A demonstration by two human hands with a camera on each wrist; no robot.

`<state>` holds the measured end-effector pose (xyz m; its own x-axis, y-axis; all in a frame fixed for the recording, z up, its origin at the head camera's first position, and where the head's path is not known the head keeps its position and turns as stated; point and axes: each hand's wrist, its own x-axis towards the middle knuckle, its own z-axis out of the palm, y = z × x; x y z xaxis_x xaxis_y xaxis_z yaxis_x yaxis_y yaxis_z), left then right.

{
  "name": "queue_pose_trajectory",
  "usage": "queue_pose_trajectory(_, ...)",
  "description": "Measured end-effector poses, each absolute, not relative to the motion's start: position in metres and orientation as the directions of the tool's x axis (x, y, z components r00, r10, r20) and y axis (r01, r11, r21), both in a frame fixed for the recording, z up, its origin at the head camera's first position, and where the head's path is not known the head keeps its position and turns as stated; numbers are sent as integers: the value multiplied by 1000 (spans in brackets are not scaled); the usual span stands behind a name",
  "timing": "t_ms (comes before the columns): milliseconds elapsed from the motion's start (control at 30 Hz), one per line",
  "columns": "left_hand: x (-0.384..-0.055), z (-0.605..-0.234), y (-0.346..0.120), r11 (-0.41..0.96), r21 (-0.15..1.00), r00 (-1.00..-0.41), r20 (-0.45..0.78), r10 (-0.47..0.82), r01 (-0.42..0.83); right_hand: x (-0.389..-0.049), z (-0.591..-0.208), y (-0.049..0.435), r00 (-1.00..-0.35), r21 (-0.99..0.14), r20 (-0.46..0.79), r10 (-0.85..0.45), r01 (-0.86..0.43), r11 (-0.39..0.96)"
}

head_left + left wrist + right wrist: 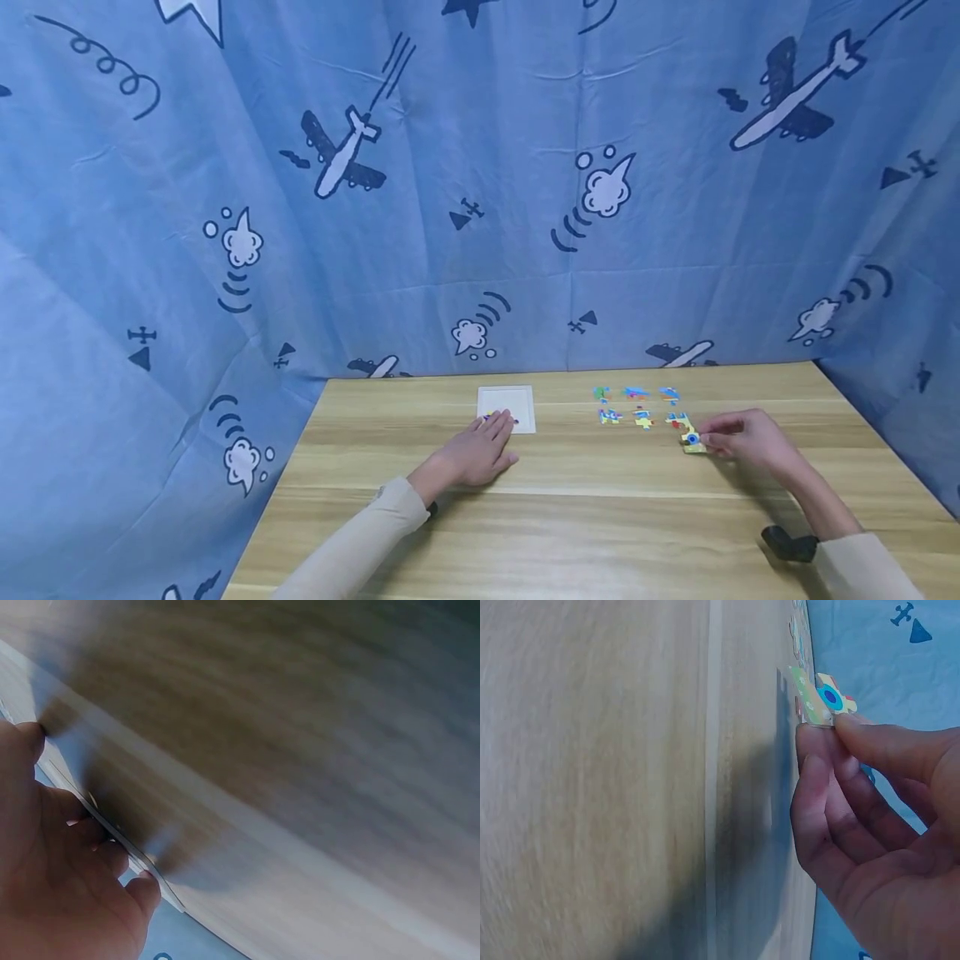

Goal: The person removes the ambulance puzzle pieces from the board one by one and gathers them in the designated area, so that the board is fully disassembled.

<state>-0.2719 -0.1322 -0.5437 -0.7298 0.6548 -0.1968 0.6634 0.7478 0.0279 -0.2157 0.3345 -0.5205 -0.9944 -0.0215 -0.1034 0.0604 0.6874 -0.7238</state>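
My right hand (pixel 753 443) pinches a yellow and green jigsaw puzzle piece (pixel 692 440) with a blue ring on it, between thumb and fingertips. In the right wrist view the piece (pixel 829 697) is tilted up off the wooden table, beyond the thumb. My left hand (pixel 477 454) lies palm down with its fingers extended, fingertips on the near part of a shallow white tray (pixel 527 410). A bit of colour shows beside those fingertips; the rest there is hidden under them. In the left wrist view the fingers (pixel 142 892) touch the tray's edge.
Several loose puzzle pieces lie in two rows right of the tray, among them a green one (pixel 602 393), a blue one (pixel 636 392) and a yellow one (pixel 642 419). A blue curtain (pixel 517 250) hangs behind the wooden table (pixel 555 533).
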Motion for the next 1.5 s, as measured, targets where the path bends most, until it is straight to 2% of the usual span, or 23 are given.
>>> queue_pose_trajectory(333, -271, -542, -132, 744, 23, -727, -198, 658, 667, -220, -528, 335, -990, -726, -138, -7, 97, 681)
queue_pose_trajectory(600, -271, -543, -132, 742, 21, -726, -192, 661, 670, -222, -526, 329, -990, -643, -137, 31, 113, 757)
queue_pose_trajectory(1067, -275, -549, -132, 747, 36, -727, -202, 656, 664, -223, -525, 322, -994, -573, -106, 39, 94, 814)
queue_pose_trajectory(1500, -272, -544, -133, 749, 31, -730, -201, 653, 662, -227, -525, 318, -988, -557, -140, 63, 131, 820)
